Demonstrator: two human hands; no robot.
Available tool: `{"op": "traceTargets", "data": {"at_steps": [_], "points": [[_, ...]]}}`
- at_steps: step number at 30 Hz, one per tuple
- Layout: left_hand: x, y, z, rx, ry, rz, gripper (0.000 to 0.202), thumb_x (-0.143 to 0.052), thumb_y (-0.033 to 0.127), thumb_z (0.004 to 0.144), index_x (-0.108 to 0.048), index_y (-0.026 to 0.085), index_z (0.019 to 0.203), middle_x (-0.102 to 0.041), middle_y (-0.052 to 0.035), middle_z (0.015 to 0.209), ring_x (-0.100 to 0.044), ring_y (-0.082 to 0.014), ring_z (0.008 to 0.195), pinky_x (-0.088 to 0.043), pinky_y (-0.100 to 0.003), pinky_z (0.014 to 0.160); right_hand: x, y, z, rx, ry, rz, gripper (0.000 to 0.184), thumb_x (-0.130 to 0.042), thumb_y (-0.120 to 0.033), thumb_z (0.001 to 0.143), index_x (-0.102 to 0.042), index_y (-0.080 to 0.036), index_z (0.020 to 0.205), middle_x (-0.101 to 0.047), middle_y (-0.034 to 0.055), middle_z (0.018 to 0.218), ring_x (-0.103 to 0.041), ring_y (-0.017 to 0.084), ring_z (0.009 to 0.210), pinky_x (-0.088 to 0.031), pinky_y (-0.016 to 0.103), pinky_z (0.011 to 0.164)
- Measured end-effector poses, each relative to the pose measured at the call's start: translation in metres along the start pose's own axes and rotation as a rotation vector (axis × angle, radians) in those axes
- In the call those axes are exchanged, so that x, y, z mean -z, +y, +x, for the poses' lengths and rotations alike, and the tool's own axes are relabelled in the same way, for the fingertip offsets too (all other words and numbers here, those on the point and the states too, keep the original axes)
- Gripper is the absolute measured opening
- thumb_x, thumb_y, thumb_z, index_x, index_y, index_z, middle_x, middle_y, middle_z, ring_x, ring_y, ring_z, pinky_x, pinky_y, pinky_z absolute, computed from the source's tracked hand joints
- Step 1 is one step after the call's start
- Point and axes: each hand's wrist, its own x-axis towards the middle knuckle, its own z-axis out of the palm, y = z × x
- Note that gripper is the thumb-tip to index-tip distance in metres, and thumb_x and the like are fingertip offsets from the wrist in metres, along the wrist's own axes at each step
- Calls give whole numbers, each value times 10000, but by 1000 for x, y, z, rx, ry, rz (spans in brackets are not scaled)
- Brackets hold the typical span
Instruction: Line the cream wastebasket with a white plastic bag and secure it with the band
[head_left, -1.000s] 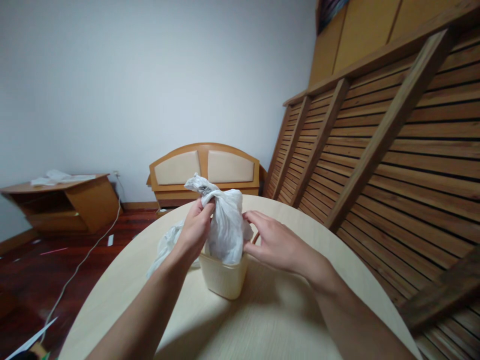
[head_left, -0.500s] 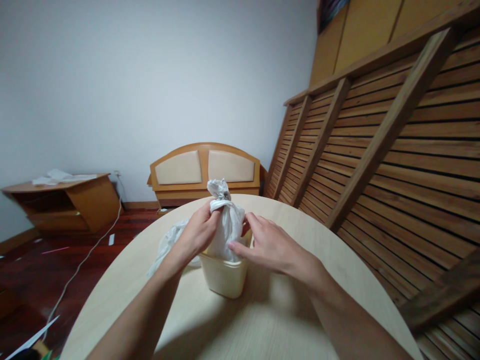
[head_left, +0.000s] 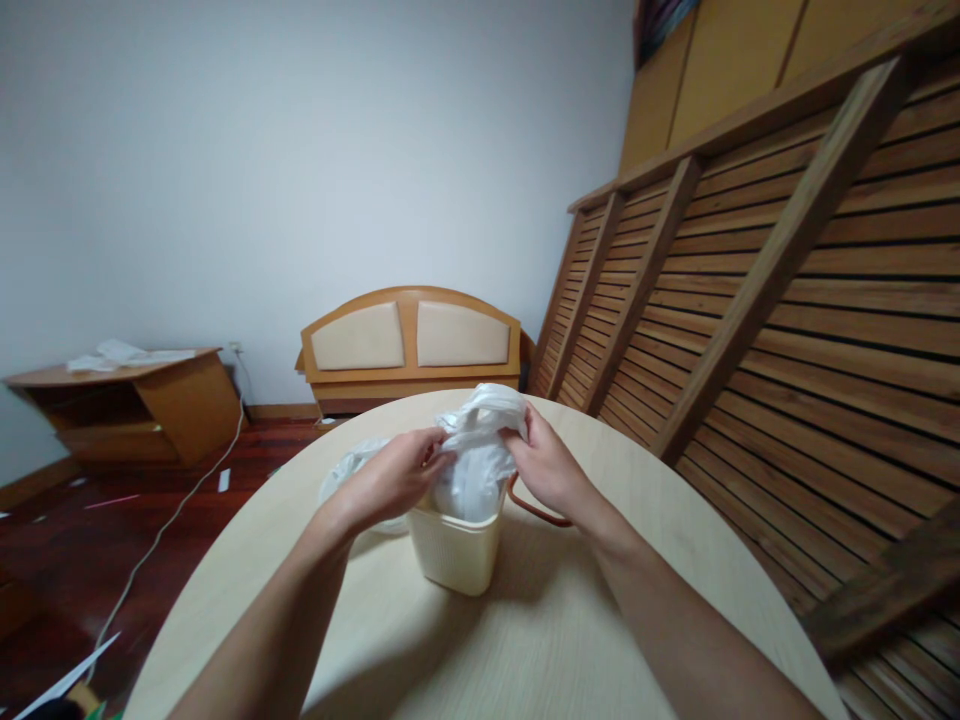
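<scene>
A white plastic bag (head_left: 472,475) bulges up out of a small cream plastic bin (head_left: 454,552) on the round table. My left hand (head_left: 409,468) pinches the bag on its left side, fingers closed. On the other side my right hand (head_left: 546,460) grips the bag's upper right edge between thumb and fingers. The bag's top is spread and folded over between both hands. Another piece of thin white plastic (head_left: 349,465) lies on the table behind my left wrist. What the bag contains is hidden.
A thin reddish-brown loop (head_left: 536,510) lies on the pale round table (head_left: 600,630), right of the bin. Beyond stand a wooden headboard (head_left: 411,345) and, at left, a low cabinet (head_left: 187,400). Wooden slats (head_left: 750,360) lean along the right side.
The bag's twisted top has come down and spread wider, shifting right. My right hand has closed on its edge. The reddish-brown loop now shows beside the bin.
</scene>
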Motion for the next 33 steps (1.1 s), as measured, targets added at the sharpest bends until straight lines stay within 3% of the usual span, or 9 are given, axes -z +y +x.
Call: {"op": "traceTargets", "data": {"at_steps": [5,10,15,18,21,24,26,29,33], "points": [[-5,0,9,-60,134,-237,261,-500,383,870,-621,152,864,-629,-26,788,-566,-169,747,-422,-240,666,2,-12,-11,5,-238,-316,556,-702,-306,770,-553,-218,1299,-711,84,1141,-666,266,1034,-494,364,911],[-21,2,19,-54,193,-372,262,-549,415,824,-579,155,812,-547,18,685,-472,-121,620,-345,-209,569,11,-14,-14,24,-359,-440,263,-630,-208,798,-711,-223,1048,-755,60,1052,-689,253,975,-500,315,879],[-24,6,15,-31,4,-405,237,-646,379,779,-556,165,828,-599,-1,778,-558,-150,723,-435,-233,652,21,-9,-15,50,-482,-324,234,-643,-229,807,-733,-221,1023,-761,46,1011,-694,251,921,-524,342,858],[-17,5,9,15,-44,-421,313,-687,372,764,-554,171,965,-649,-35,921,-618,-182,804,-491,-292,749,21,-9,-13,15,-419,-239,327,-690,-278,799,-695,-210,1119,-744,64,1065,-689,256,952,-528,373,868],[-9,8,6,19,-18,-457,410,-675,430,786,-565,176,1088,-677,-82,1056,-644,-230,943,-504,-347,843,17,-10,-9,-2,-251,-161,459,-730,-286,768,-630,-182,1204,-687,104,1212,-648,260,1089,-495,406,956],[-7,12,7,-17,-42,-499,420,-662,443,812,-604,177,1132,-702,-95,1074,-632,-259,1067,-492,-366,915,11,-12,-6,-4,-142,-117,510,-746,-268,750,-593,-168,1226,-673,112,1234,-638,251,1111,-481,404,979],[-10,12,9,-47,-50,-529,446,-660,436,824,-605,163,1173,-715,-96,1035,-645,-254,1040,-495,-361,907,8,-15,-7,6,-174,-146,457,-741,-255,756,-613,-169,1187,-701,100,1170,-659,249,1059,-496,382,940],[-15,5,11,-55,-9,-455,479,-675,398,804,-604,132,1195,-718,-88,960,-665,-235,917,-512,-344,847,6,-18,-10,1,-330,-281,300,-719,-265,779,-666,-165,1057,-734,88,1034,-686,256,948,-516,367,852],[-13,-3,7,-24,1,-206,332,-678,332,784,-680,131,1047,-720,-61,874,-657,-220,832,-521,-311,782,7,-23,-11,33,-280,-270,454,-759,-319,766,-612,-176,1171,-709,104,1139,-659,252,1044,-495,392,915]]}}
